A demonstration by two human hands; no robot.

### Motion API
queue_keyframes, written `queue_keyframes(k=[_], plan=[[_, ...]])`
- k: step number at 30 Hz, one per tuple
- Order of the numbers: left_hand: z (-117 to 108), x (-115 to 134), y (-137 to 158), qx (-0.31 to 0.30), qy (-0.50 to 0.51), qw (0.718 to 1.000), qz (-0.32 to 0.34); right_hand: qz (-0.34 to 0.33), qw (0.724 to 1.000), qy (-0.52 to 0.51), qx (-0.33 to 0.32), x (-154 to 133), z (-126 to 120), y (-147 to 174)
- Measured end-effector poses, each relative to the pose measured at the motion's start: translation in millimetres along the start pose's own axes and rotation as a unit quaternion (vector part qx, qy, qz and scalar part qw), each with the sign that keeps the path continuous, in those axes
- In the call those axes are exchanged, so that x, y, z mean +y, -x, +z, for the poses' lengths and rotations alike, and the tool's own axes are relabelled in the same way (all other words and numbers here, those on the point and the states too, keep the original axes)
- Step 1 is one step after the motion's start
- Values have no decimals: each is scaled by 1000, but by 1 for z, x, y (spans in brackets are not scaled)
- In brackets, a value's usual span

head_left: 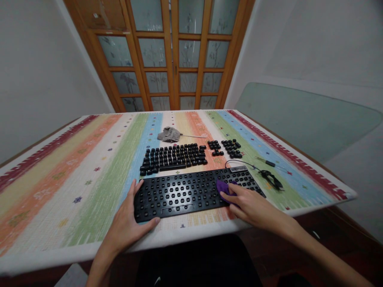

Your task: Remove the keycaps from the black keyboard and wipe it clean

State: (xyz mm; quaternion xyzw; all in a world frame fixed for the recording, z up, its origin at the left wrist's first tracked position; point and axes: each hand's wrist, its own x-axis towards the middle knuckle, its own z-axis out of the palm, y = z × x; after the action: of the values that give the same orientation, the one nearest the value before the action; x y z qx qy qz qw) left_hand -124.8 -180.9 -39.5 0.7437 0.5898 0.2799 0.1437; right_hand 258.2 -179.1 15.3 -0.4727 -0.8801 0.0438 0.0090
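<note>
A black keyboard base (179,195), stripped of its keycaps, lies near the front edge of the table. My left hand (125,219) grips its left end, thumb along the front edge and fingers at the back corner. Pinched in my right hand (245,201) is a purple cloth (223,189), pressed on the right part of the base. Just behind the base, loose black keycaps (175,155) sit in rows in keyboard order. Smaller groups of keycaps (231,147) stand to their right.
A grey cloth (170,134) lies behind the keycaps, beside a thin rod (193,136). On the right are the coiled black cable (271,179) and a small dark-handled tool (270,163). A striped cloth (98,175) covers the table; wood-framed glass doors (173,59) stand beyond.
</note>
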Motion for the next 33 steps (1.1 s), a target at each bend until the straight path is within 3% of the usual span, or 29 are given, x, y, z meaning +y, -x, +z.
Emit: queue_keyframes(k=[4, 10, 14, 18, 23, 28, 33], plan=[[0, 0, 0, 4, 4, 1000, 9, -11, 998, -52, -14, 15, -16, -2], [0, 0, 1, 8, 8, 1000, 11, 0, 978, -104, 181, 12, -22, -30], [0, 0, 1, 3, 10, 1000, 8, -50, 969, -97, 221, -2, 1, -50], [1, 1, 1, 2, 9, 1000, 6, -105, 977, -69, 173, -10, 32, -56], [-1, 3, 1, -2, 7, 1000, 3, -98, 979, -40, 173, -10, 46, -47], [-1, 2, 1, 2, 1, 1000, 10, -120, 984, -53, 117, -4, 24, -43], [1, 0, 0, 8, -1, 1000, 25, -191, 979, -73, -13, 6, -16, -50]])
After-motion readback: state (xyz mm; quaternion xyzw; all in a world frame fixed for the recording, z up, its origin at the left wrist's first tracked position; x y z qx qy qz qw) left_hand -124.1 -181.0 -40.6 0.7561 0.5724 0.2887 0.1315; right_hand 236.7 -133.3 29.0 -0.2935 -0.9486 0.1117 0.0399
